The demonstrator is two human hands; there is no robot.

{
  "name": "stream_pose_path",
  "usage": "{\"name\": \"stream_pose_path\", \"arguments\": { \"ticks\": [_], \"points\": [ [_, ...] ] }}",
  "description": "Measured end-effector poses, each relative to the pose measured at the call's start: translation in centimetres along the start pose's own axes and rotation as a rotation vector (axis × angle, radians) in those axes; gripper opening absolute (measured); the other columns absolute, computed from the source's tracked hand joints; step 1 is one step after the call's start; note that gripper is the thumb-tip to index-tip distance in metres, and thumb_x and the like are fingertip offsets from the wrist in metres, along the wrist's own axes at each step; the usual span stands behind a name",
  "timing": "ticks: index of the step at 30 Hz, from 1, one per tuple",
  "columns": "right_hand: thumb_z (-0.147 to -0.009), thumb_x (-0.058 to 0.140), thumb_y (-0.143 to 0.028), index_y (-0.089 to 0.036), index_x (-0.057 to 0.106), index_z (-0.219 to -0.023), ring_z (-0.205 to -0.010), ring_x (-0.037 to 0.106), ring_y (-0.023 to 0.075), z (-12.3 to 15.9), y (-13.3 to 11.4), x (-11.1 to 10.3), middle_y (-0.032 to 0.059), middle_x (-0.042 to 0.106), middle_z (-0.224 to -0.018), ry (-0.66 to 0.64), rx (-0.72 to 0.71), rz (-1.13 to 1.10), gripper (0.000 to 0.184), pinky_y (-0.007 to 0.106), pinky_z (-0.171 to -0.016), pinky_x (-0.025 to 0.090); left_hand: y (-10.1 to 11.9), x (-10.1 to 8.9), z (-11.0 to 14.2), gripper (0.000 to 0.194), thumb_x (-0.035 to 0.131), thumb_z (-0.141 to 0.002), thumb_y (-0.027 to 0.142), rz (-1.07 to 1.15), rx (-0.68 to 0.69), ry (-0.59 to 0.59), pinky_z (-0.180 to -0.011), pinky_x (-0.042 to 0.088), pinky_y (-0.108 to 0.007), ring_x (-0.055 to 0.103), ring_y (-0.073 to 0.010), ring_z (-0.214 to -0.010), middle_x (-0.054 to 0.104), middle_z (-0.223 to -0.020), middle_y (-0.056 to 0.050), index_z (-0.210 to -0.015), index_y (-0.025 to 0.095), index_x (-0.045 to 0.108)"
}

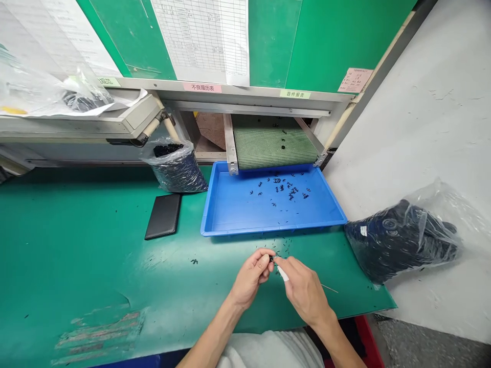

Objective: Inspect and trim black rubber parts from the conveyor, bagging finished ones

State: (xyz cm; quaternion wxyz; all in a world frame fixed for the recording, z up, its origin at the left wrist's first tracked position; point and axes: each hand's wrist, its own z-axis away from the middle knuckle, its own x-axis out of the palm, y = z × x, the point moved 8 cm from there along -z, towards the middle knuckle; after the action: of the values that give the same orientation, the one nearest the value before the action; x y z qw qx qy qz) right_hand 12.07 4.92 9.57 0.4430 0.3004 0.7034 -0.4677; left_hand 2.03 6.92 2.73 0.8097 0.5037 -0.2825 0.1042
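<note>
One pale garment shows at the near edge of the green tabletop, between the person's forearms. The left hand pinches a small black part between thumb and fingers, over the tabletop and short of the shallow blue tray. The right hand is curled, fingertips up at that part; a white piece shows by its thumb, gripped or worn, one cannot tell. A thin rod shows just right of that hand. Black slivers lie scattered between hands and tray. Farther off, a black wallet-like folder lies left of the tray, loose black pieces lie inside it, and filled clear bags flank it: a left bag and a right bag. Beyond, a green mesh conveyor belt ends over the tray's far side
</note>
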Motion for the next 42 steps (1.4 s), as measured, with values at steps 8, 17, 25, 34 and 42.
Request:
{"name": "stream_pose_path", "arguments": {
  "ticks": [8, 17, 25, 34, 42],
  "points": [
    [-0.085, 0.039, -0.004, -0.022, 0.056, -0.103, -0.066, 0.052, 0.0154, -0.4, -0.5, 1.0, 0.0006, 0.058, -0.074, 0.034, -0.048, 0.244, 0.031, 0.028, -0.057, 0.036, -0.2, -1.3, -0.5, 0.031, 0.052, -0.084, 0.049, -0.265, 0.066, 0.081, -0.052, 0.024, -0.023, 0.033, -0.0087, -0.055, 0.049, -0.065, 0.004, -0.084, 0.018, 0.052],
    [-0.086, 0.035, -0.006, -0.020, 0.058, -0.109, -0.070, 0.062, 0.0157, -0.2, 1.5, 6.5, 0.0046, 0.067, -0.087, -0.052, 0.242, -0.023, 0.035, 0.025, -0.059, 0.043, -2.8, -3.9, -2.2, 0.033, 0.051, -0.084, 0.052, -0.261, 0.136, 0.146, -0.051, 0.025, -0.022, 0.032, -0.0080, -0.052, 0.045, -0.063, 0.006, -0.088, 0.020, 0.047],
    [-0.083, 0.035, -0.010, -0.021, 0.059, -0.113, -0.094, 0.063, 0.0191, 0.1, 8.8, 7.4, 0.0071, 0.068, -0.106, -0.034, 0.476, -0.251, 0.039, 0.030, -0.080, 0.047, -3.2, -4.4, -3.0, 0.036, 0.061, -0.078, 0.050, -0.068, 0.061, 0.205, -0.046, 0.023, -0.019, 0.036, -0.0070, -0.055, 0.051, -0.068, 0.001, -0.091, 0.017, 0.056],
    [-0.074, 0.037, -0.002, -0.022, 0.062, -0.100, -0.084, 0.054, 0.0192, 2.3, 12.6, 5.9, 0.0052, 0.062, -0.093, -0.020, 0.373, 0.044, 0.041, 0.029, -0.069, 0.042, -4.9, -5.7, -3.7, 0.028, 0.069, -0.076, 0.031, 0.263, -0.097, 0.208, -0.042, 0.027, -0.014, 0.039, -0.0048, -0.057, 0.049, -0.074, -0.001, -0.092, 0.010, 0.063],
    [-0.079, 0.037, -0.003, -0.024, 0.059, -0.109, -0.085, 0.060, 0.0175, 1.1, 12.0, 3.0, 0.0049, 0.063, -0.102, -0.011, 0.265, -0.045, 0.042, 0.028, -0.068, 0.049, -5.7, -7.1, -4.3, 0.011, 0.068, -0.076, 0.017, 0.478, -0.109, 0.235, -0.042, 0.031, -0.012, 0.043, -0.0040, -0.060, 0.053, -0.082, -0.004, -0.083, 0.010, 0.062]
  ]
}}
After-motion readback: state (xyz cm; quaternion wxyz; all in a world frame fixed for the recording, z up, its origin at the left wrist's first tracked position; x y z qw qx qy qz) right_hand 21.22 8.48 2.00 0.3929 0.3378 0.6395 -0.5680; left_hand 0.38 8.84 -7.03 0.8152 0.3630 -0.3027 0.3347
